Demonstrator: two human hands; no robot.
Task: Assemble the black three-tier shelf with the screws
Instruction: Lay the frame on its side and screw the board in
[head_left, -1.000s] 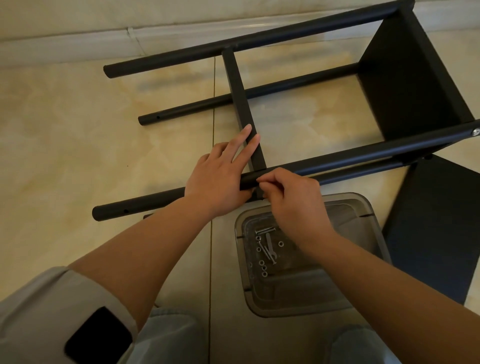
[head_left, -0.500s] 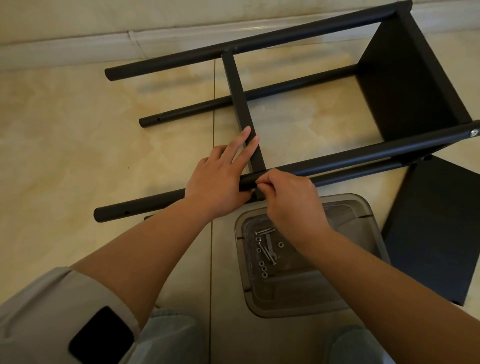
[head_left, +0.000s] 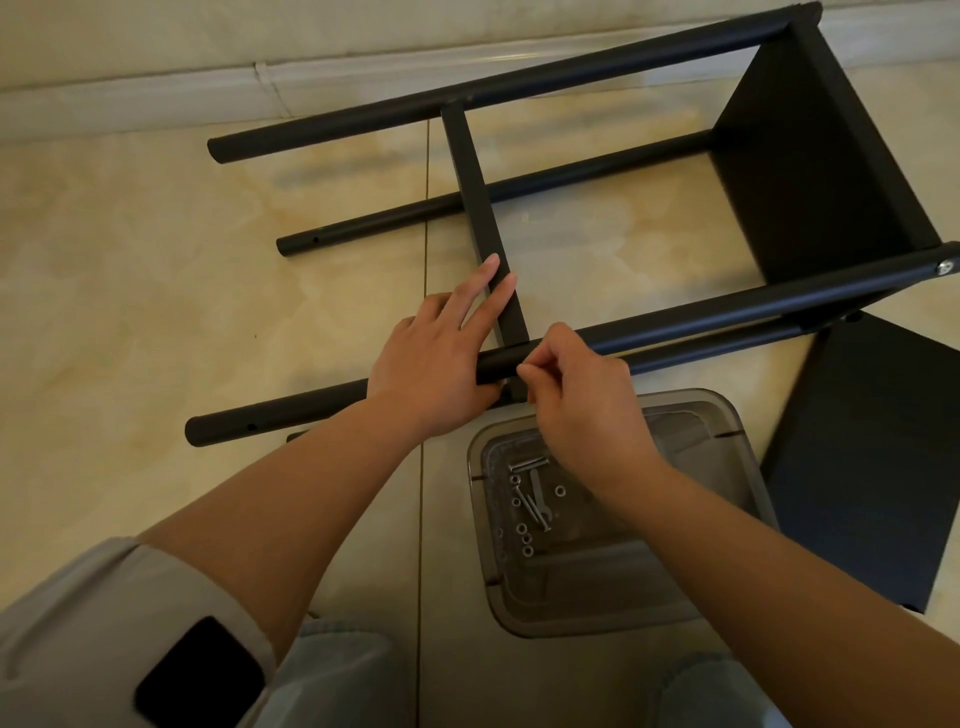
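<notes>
Matt black shelf (head_left: 810, 156), glossy floor (head_left: 130, 291)

no readable text, labels or numbers

— What's different about the right hand (head_left: 587, 410)?

— It has rolled over the near tube (head_left: 701, 317). The knuckles sit a bit higher in the frame than a second ago, and the back of the hand is more arched.

— And the fingertips (head_left: 523, 372)?

— A little lower. They were pinched together on the tube's upper front face, and now they are on its lower front edge, at the centre of the frame.

— Anything new there?

— A small bright spot, which looks like a screw (head_left: 503, 384), shows just under the tube, left of those fingertips. That spot was dark before.

— Has the frame moved?

— Only by a hair, as the view drifted.
</notes>
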